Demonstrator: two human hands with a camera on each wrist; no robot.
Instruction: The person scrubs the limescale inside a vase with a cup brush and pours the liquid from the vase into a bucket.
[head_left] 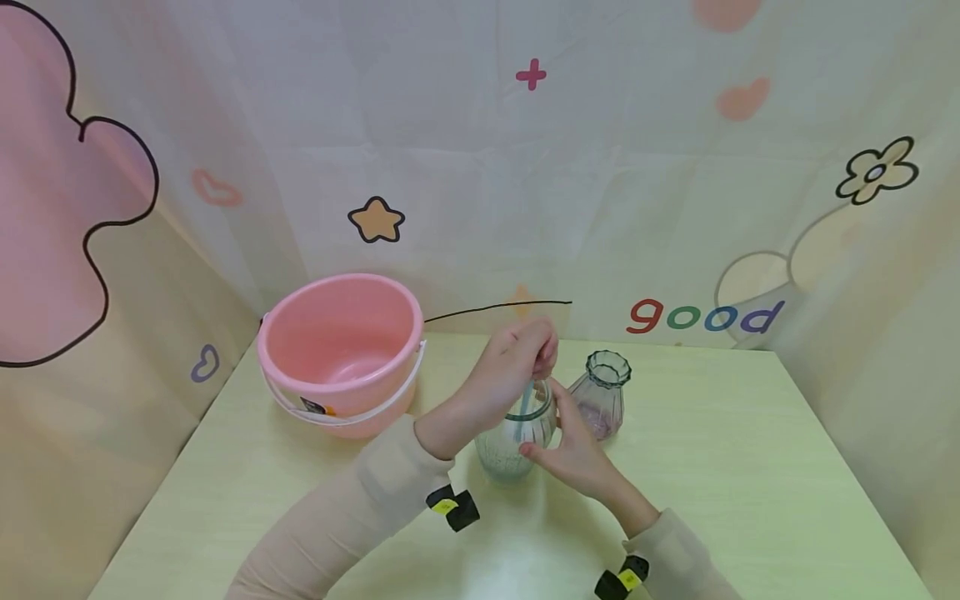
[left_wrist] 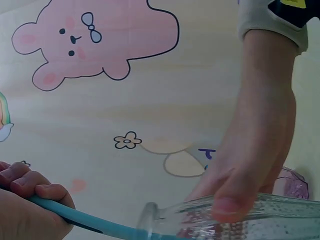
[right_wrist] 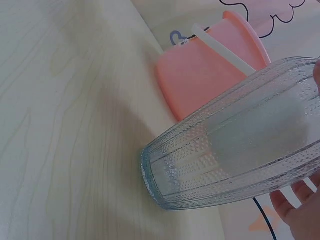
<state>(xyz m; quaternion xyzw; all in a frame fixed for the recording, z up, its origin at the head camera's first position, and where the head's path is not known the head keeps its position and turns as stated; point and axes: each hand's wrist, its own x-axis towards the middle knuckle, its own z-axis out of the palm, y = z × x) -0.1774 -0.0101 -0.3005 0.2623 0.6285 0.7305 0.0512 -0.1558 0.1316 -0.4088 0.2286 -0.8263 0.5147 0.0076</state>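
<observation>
My left hand (head_left: 510, 358) grips the upper end of a slim light-blue handle (left_wrist: 115, 229) above the mouth of a clear ribbed glass vase (head_left: 506, 454). The lower part of that handle goes down inside the glass, and I cannot tell what is at its end. My right hand (head_left: 581, 454) holds the vase near its neck, thumb on the front and fingers around the far side. In the right wrist view the vase's textured wall (right_wrist: 240, 145) fills much of the picture, its base close to the table. A second, greyish glass vase (head_left: 609, 387) with a wavy rim stands just behind my right hand.
A pink bucket (head_left: 341, 412) with a white handle stands at the back left of the pale wooden table (head_left: 750, 467). Behind the table hangs a printed curtain (head_left: 465, 167) with stars, hearts and lettering.
</observation>
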